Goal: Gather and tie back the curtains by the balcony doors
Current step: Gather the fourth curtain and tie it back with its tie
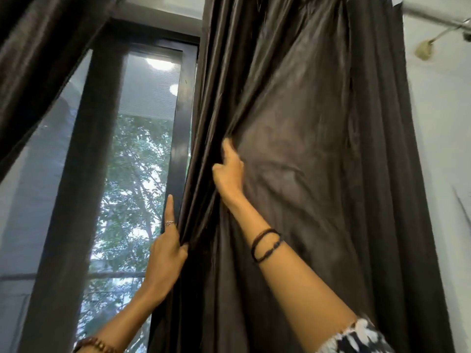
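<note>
A dark brown, glossy curtain (300, 123) hangs in folds across the middle and right of the view. My right hand (228, 171) is raised and grips a bunch of its folds near the curtain's left edge. Lower down, my left hand (167, 253) holds that left edge, with the index finger pointing straight up along the door frame and the thumb hooked into the cloth. A second dark curtain (38, 72) hangs slanted at the upper left.
The black-framed balcony door (102, 154) with a mesh screen stands left of the curtain, with trees behind the glass. A white wall (443, 149) lies to the right. The curtain rod (433, 19) and a bracket sit at the top right.
</note>
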